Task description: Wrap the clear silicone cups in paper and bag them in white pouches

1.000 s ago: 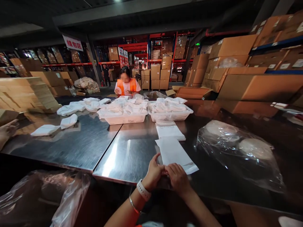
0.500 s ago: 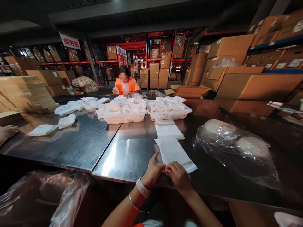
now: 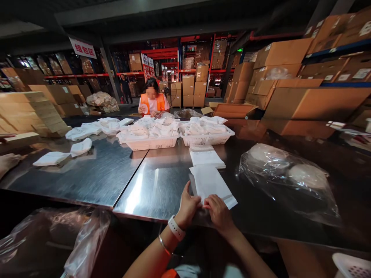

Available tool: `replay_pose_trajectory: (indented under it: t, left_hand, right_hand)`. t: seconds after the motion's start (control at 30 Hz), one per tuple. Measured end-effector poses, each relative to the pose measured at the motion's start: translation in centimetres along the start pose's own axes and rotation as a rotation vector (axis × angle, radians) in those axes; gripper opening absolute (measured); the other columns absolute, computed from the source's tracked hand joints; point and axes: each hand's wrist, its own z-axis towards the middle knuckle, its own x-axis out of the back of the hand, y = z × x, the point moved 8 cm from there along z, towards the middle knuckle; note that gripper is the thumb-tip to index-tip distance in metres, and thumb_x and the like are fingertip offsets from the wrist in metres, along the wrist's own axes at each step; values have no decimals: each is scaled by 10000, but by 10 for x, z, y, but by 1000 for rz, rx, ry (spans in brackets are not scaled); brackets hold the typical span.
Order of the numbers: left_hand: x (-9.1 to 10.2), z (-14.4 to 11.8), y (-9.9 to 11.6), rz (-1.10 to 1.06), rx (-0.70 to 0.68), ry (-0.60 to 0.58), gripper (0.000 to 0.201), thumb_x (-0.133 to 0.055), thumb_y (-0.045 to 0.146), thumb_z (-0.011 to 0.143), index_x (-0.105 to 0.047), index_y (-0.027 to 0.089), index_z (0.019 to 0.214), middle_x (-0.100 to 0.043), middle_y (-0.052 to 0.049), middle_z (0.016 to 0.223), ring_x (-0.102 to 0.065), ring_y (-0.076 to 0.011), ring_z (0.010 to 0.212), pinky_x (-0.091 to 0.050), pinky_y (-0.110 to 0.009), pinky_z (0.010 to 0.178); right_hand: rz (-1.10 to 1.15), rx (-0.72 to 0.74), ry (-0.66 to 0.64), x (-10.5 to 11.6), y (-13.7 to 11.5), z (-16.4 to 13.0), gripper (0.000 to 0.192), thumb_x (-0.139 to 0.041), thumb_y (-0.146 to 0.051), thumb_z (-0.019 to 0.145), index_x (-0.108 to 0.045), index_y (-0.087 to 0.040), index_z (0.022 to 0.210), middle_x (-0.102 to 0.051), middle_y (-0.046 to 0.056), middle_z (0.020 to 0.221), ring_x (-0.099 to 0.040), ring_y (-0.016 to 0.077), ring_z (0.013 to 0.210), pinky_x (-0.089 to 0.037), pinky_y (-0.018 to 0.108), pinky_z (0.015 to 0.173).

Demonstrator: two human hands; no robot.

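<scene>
A flat white bag (image 3: 213, 184) lies at the near side of the table, its near edge folded like a flap. At its near left corner my left hand (image 3: 189, 204) has its fingers curled closed and its thumb pointing up. My right hand (image 3: 219, 213) pinches the same corner, fingertips almost touching those of the left. Exactly how the fingers grip the corner is partly hidden. Just beyond lies a stack of flat white bags (image 3: 206, 156), partly under the bag in front of me.
Two white baskets (image 3: 153, 144) full of filled white pouches stand farther back. Clear plastic (image 3: 285, 181) with round white items lies right. Loose pouches (image 3: 81, 147) and a co-worker's hand (image 3: 10, 164) are left. A person in an orange vest (image 3: 152, 102) sits opposite.
My hands stay at the bag's corner, with the fingertips slightly farther apart. The bag's near edge has shifted a little, and its fold shows more. The person opposite holds up a round white item.
</scene>
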Motion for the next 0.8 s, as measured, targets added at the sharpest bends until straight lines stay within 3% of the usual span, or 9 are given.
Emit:
replay_pose_trajectory:
  t: [0.17, 0.33, 0.53, 0.7, 0.8]
  left_hand:
    - [1, 7, -3, 50, -48, -85, 1081, -737, 262, 616, -159, 67, 1508, -476, 100, 511, -432, -88, 448, -350, -191, 470]
    - [2, 10, -7, 40, -74, -135, 1038, -699, 215, 651, -138, 23, 1503, -491, 88, 506, -419, -81, 460, -332, -187, 479]
    - [0, 9, -3, 56, -68, -145, 1031, -647, 136, 625, -121, -7, 1500, -516, 76, 494, -413, -81, 466, -340, -185, 485]
    - [-1, 8, -2, 61, -64, -125, 1023, -665, 136, 615, -166, -5, 1496, -503, 81, 484, -424, -85, 456, -343, -185, 468]
    - [-1, 7, -3, 57, -75, -116, 1023, -668, 140, 614, -174, 22, 1502, -489, 94, 485, -427, -85, 452, -346, -183, 458]
  right_hand:
    - [60, -88, 51, 10, 9, -6, 322, -325, -289, 1025, -522, -204, 784, -559, 23, 721, -546, 163, 678, -447, 281, 614]
    - [5, -52, 18, 10, 3, -1, 206, -410, -274, 1005, -594, -194, 957, -629, 49, 843, -585, 188, 783, -459, 320, 703]
    - [-146, -28, -87, 0, -5, 5, 239, -444, -216, 986, -563, -203, 779, -582, 25, 758, -515, 183, 723, -362, 317, 662]
    - [-248, 33, -53, -3, -15, 4, 263, -391, -91, 962, -557, -201, 791, -570, 20, 731, -495, 185, 706, -326, 326, 661]
    - [-235, 49, -14, -4, -20, 2, 268, -371, -60, 942, -568, -196, 820, -595, 29, 774, -527, 189, 774, -362, 331, 738]
